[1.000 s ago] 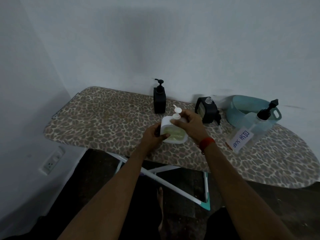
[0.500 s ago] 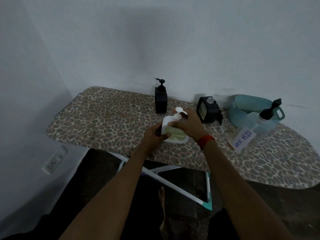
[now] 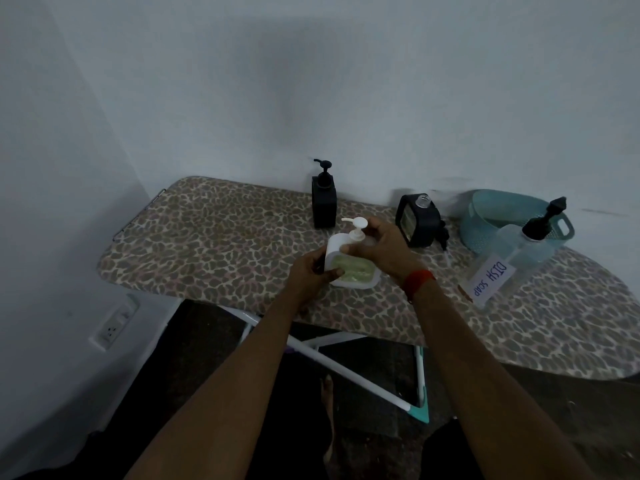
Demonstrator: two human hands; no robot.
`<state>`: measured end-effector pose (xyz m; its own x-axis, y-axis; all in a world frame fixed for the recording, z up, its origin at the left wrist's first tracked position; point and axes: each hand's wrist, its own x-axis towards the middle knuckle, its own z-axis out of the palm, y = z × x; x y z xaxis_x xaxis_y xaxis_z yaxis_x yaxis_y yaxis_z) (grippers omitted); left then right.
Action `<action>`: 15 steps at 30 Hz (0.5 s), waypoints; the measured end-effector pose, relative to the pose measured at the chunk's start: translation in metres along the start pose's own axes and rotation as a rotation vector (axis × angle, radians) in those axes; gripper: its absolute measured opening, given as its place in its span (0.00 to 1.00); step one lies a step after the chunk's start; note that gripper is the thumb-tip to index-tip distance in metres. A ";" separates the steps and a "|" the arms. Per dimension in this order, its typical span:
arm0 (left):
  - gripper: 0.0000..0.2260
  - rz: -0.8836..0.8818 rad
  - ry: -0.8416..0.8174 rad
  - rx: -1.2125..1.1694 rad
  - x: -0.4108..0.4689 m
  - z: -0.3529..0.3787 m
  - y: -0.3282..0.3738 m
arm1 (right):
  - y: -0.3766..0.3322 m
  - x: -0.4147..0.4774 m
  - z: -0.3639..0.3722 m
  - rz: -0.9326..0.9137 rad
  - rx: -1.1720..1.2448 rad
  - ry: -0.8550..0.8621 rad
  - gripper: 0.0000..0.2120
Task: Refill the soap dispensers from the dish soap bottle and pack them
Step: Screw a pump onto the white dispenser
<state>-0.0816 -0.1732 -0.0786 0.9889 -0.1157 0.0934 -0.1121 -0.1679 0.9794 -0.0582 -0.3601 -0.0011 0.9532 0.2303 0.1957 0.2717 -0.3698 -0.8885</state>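
White plastic dispenser [image 3: 351, 270], frame centre: rigid, probably light, slick when soapy. Left hand [image 3: 308, 277] wraps its body; right hand [image 3: 381, 247] grips its neck.

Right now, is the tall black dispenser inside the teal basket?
No, the tall black dispenser stands on the ironing board, apart from the teal basket to its right.

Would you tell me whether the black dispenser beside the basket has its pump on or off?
Off: the black dispenser shows a bare open neck, and a black pump lies beside it.
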 end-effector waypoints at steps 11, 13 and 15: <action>0.22 -0.003 0.012 -0.016 -0.001 0.002 0.004 | 0.003 -0.001 -0.006 0.042 0.113 -0.050 0.16; 0.22 -0.004 0.012 0.006 0.000 0.001 0.004 | 0.001 0.000 0.005 0.045 0.055 0.083 0.17; 0.22 -0.008 0.003 0.011 0.001 0.000 0.003 | 0.001 0.001 0.013 0.050 0.049 0.170 0.19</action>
<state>-0.0814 -0.1735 -0.0761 0.9901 -0.1115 0.0857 -0.1049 -0.1797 0.9781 -0.0593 -0.3483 -0.0069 0.9752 0.0555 0.2141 0.2203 -0.3316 -0.9173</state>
